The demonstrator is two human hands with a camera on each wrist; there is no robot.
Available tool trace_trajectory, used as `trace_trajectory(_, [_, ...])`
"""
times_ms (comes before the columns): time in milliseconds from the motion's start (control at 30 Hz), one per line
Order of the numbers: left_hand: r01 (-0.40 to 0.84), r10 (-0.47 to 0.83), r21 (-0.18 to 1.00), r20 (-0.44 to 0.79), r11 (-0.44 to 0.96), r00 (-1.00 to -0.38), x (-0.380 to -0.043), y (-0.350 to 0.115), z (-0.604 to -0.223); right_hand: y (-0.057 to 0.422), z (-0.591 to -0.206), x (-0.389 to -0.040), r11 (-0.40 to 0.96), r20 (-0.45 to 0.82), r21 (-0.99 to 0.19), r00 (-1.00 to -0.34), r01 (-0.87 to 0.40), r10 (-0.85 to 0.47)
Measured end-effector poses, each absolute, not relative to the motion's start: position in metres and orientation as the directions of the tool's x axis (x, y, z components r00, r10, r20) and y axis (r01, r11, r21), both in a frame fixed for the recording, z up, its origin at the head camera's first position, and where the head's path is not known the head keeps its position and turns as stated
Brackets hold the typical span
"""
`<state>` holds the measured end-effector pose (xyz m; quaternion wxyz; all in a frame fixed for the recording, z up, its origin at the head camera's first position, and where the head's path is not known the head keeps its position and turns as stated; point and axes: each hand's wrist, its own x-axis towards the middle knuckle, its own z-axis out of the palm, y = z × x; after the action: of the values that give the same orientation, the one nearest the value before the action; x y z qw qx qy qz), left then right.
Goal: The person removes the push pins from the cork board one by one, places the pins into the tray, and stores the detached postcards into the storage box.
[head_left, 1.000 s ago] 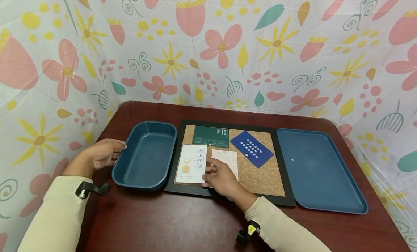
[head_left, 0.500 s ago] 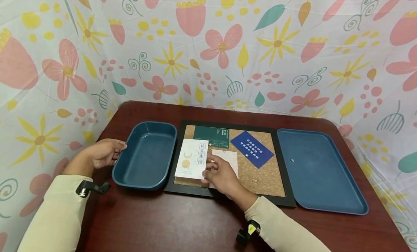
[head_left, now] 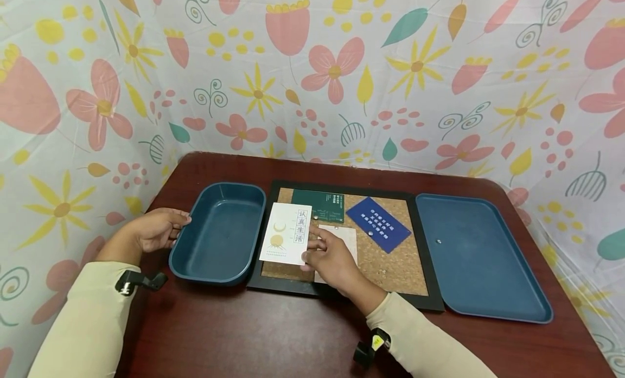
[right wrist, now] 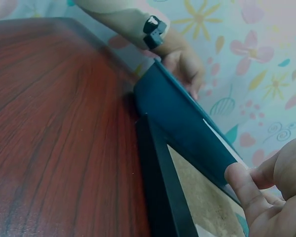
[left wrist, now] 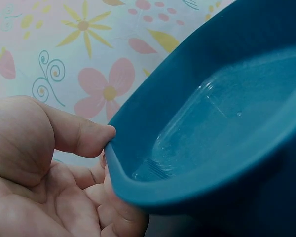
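A white card (head_left: pixel 288 234) with a moon-and-sun drawing and blue characters is pinched at its right edge by my right hand (head_left: pixel 331 258). It is held above the left part of a black-framed cork board (head_left: pixel 390 269). My left hand (head_left: pixel 163 230) grips the left rim of a deep blue bin (head_left: pixel 217 231), thumb on top of the rim and fingers beneath it, as the left wrist view shows. On the board lie a green card (head_left: pixel 324 204), a blue card (head_left: pixel 378 223) with a pin, and a pale card (head_left: pixel 348 239) partly hidden behind my right hand.
Right of the board lies a shallow blue tray (head_left: pixel 483 258) with one small metal pin (head_left: pixel 438 241) in it. The bin stands close to the board's left side. All rest on a dark red wooden table (head_left: pixel 234 334), with a flower-patterned cloth (head_left: pixel 332 123) behind.
My right hand has lifted the white card off the board and tilted it slightly; the card has shifted up and a little left in the head view. My left hand stays on the bin.
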<state>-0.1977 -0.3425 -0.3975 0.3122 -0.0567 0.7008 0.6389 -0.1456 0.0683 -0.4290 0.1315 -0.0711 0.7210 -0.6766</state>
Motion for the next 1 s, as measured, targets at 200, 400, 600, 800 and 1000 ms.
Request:
trace_trajectory(200, [-0.482, 0.306, 0.857, -0.515, 0.182, -0.801, -0.198, -0.342, -0.398, 0.066, -0.426, -0.146, 0.064, -0.102, -0.994, -0.954, 0.087, -0.282])
trace_trajectory(400, [-0.479, 0.297, 0.858, -0.514, 0.188, -0.805, -0.198, -0.342, -0.398, 0.063, -0.424, -0.147, 0.049, -0.097, -0.995, -0.950, 0.086, -0.298])
trace_trajectory(600, [-0.478, 0.295, 0.854, -0.520, 0.207, -0.802, -0.198, -0.342, -0.398, 0.059, -0.422, -0.146, 0.064, -0.101, -0.994, -0.942, 0.084, -0.320])
trace_trajectory(800, [-0.470, 0.299, 0.856, -0.515, 0.213, -0.803, -0.199, -0.342, -0.398, 0.055, -0.421, -0.146, 0.050, -0.100, -0.995, -0.940, 0.088, -0.326])
trace_trajectory(1000, [-0.471, 0.300, 0.856, -0.516, 0.213, -0.802, -0.198, -0.342, -0.400, 0.049, -0.422, -0.147, 0.036, -0.101, -0.995, -0.934, 0.095, -0.344])
